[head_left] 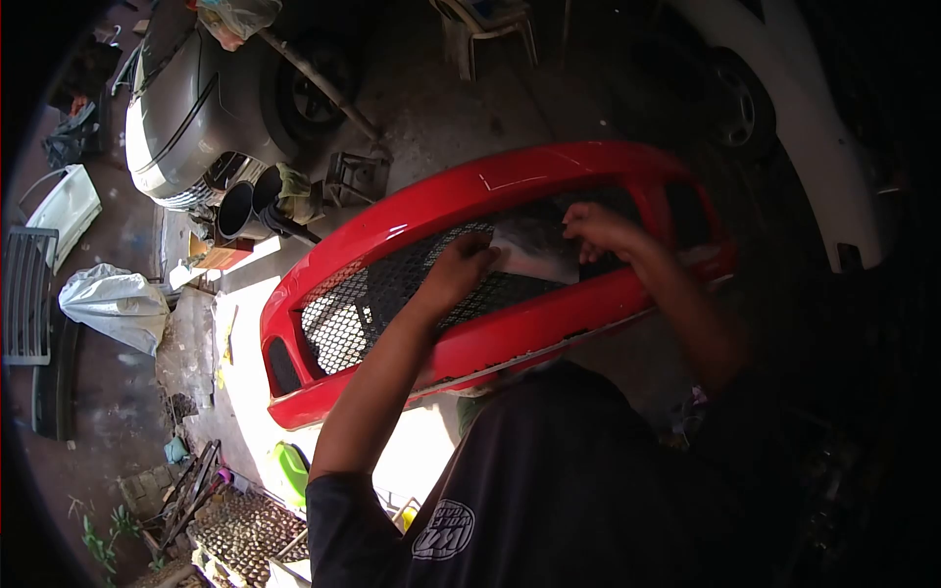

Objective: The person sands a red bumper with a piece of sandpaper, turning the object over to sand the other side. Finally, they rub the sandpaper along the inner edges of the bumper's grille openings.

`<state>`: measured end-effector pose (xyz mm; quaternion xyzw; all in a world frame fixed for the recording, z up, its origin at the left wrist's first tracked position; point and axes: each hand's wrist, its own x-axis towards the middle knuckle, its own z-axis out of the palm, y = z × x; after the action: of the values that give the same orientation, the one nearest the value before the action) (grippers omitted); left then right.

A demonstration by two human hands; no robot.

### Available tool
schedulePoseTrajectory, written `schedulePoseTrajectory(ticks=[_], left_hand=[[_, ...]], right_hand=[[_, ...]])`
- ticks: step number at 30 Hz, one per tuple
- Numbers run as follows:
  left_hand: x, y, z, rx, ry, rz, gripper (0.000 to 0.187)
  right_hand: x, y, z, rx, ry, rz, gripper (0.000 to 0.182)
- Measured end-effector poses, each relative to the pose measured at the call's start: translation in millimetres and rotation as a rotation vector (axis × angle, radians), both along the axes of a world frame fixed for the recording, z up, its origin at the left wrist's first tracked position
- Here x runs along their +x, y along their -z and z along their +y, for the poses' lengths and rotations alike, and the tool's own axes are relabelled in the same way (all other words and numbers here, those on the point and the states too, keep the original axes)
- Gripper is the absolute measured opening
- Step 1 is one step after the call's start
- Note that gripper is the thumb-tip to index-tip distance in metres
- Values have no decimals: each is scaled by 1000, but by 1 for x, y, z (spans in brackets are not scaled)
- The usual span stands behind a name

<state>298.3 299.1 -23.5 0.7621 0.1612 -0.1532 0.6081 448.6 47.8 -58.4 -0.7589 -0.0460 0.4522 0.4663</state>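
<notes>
A red car bumper with black mesh in its wide opening lies across in front of me. Above the mesh, a thin see-through plastic sheet is spread between my hands. The fingers of my left hand are closed on the sheet's left edge. My right hand has its fingers bent in a pinch at the upper right edge of the same sheet. Shadow makes the fine detail at the fingertips hard to see. Worn, chipped paint shows along the bumper's near edge.
A silver car body stands at the upper left, near black buckets and a small metal stand. A white car is at the right, a plastic chair at the top. A covered item lies left.
</notes>
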Motion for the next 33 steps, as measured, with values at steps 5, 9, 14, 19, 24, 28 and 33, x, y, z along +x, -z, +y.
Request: schedulePoseTrajectory(ticks=[5,9,14,19,24,28,33], left_hand=[[0,-1,-3,-9,-10,17,42],[1,0,0,28,30,17,48],[1,12,2,73,23,25,55],[2,23,7,128,54,-24,56],[6,28,9,116,-11,-2,55],[5,21,8,91,-65,19,52],[5,7,8,33,-54,77,49]], right_hand=[[4,2,-1,-19,-44,-4,24],[2,2,2,-9,-29,-55,25],[2,3,4,-24,-57,-77,28],[4,7,3,0,-56,-89,33],[2,9,9,100,-31,-93,35],[3,12,12,39,-39,-86,30],[8,1,12,38,-28,-23,27]])
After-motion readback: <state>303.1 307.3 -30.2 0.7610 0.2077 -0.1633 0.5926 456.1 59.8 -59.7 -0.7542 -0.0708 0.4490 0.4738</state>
